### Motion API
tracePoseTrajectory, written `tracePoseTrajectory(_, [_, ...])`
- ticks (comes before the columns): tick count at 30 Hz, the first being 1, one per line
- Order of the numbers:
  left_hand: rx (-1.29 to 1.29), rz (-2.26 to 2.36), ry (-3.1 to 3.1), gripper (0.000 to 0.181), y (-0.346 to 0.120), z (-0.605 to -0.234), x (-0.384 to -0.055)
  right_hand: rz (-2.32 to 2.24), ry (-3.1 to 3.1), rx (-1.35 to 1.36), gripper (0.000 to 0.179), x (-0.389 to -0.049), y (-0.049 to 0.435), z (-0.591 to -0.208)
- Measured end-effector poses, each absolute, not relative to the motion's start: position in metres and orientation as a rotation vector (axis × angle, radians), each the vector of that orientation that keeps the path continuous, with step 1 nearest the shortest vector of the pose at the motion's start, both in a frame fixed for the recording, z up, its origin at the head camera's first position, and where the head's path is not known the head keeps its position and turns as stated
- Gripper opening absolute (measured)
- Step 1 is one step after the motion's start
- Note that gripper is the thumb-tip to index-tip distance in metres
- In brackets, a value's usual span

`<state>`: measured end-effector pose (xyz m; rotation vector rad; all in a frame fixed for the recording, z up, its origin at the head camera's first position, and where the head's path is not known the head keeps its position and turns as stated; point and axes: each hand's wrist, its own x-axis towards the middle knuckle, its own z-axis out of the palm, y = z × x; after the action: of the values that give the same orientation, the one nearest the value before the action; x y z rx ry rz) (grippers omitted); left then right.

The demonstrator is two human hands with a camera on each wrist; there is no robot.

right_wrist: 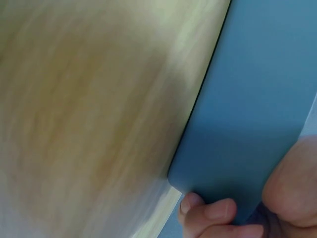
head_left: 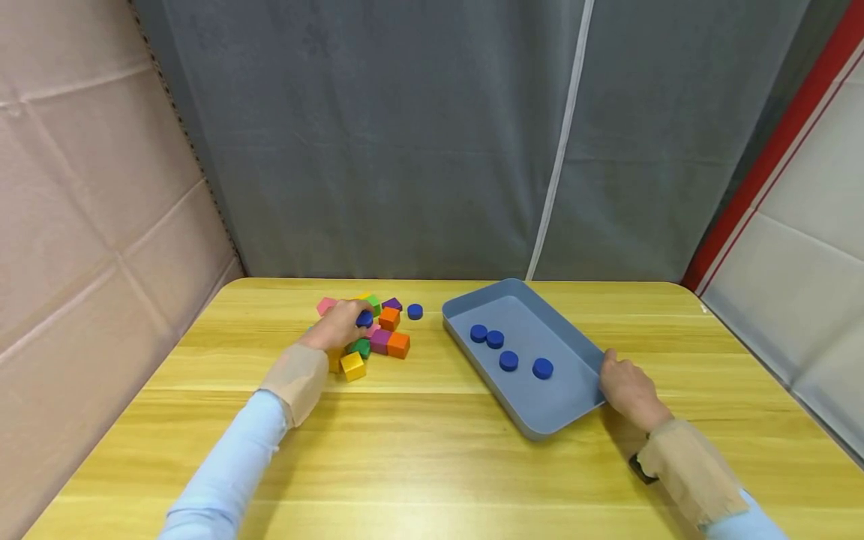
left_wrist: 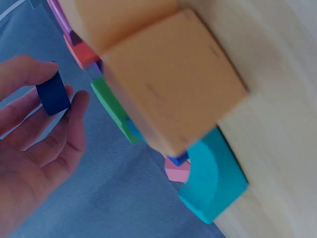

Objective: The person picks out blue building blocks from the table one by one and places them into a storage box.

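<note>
Between thumb and fingers, my left hand (head_left: 340,324) pinches a blue round block (left_wrist: 53,94), lifted above a cluster of coloured blocks. Around it lie an orange cube (head_left: 399,345), a purple cube (head_left: 380,341), a yellow block (head_left: 353,366) and a green block (head_left: 361,348). In the left wrist view a large orange-tan block (left_wrist: 173,79) and a teal arch block (left_wrist: 215,176) are close to the camera. My right hand (head_left: 632,390) grips the near right corner of a grey-blue tray (head_left: 560,315); its thumb and fingers hold the wall. Several blue round blocks (head_left: 509,361) lie flat inside.
Another blue round block (head_left: 415,311) lies on the table between the cluster and the tray. The wooden table (head_left: 432,472) extends to a grey curtain (head_left: 391,150) behind, with pale cloth walls at both sides.
</note>
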<state>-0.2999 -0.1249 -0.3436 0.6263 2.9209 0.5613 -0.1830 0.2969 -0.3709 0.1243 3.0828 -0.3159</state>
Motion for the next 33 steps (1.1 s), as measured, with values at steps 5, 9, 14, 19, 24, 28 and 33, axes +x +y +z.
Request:
tracePoseTrajectory(5, [0.709, 0.585, 2.932, 0.039, -0.117, -0.34, -0.297, -0.309, 3.082, 0.119, 0.026, -0.183, 0.297, -0.371])
tracePoseTrajectory(9, [0.797, 0.618, 2.943, 0.037, -0.111, -0.338, -0.296, -0.304, 3.084, 0.117, 0.026, -0.182, 0.297, -0.371])
tracePoseTrajectory(14, [0.95, 0.687, 2.98, 0.033, -0.102, -0.337, -0.293, -0.303, 3.085, 0.121, 0.025, -0.183, 0.297, -0.371])
tracePoseTrajectory(19, [1.087, 0.705, 3.02, 0.03, -0.089, -0.335, -0.292, -0.322, 3.076, 0.14, 0.023, -0.183, 0.297, -0.371])
tracePoseTrajectory(24, [1.127, 0.688, 3.04, 0.031, -0.075, -0.333, -0.29, -0.334, 3.076, 0.14, 0.019, -0.182, 0.297, -0.371])
tracePoseTrajectory(28, [1.164, 0.722, 3.038, 0.031, -0.067, -0.333, -0.29, -0.334, 3.069, 0.148, 0.018, -0.182, 0.297, -0.372])
tracePoseTrajectory(33, [1.186, 0.74, 3.032, 0.032, -0.055, -0.331, -0.289, -0.332, 3.067, 0.155, 0.018, -0.182, 0.297, -0.371])
